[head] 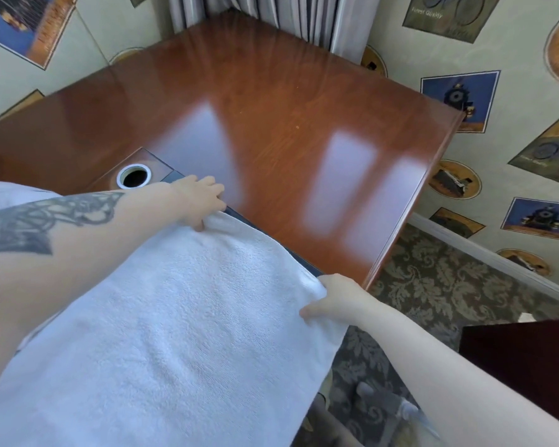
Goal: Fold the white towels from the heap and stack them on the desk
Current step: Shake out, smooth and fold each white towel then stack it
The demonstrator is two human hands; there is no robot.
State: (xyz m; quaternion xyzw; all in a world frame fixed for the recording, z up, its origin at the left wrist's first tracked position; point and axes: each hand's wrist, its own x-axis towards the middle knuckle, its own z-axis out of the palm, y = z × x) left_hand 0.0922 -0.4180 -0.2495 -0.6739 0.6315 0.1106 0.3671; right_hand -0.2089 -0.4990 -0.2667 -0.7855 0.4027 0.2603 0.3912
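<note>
A white terry towel (175, 324) hangs stretched from the near edge of the glossy wooden desk (271, 101) down toward me. My left hand (200, 201) pinches the towel's far left corner at the desk edge. My right hand (336, 300) grips the far right corner, close to the desk's near right corner. The towel's lower part runs out of view at the bottom. No heap or stack of towels shows in this view.
A round cable hole (133, 176) with a metal rim sits in the desk just left of my left hand. Striped curtains (255, 11) hang behind the desk. Patterned carpet (433, 285) lies to the right, with dark furniture (523, 356) at the lower right.
</note>
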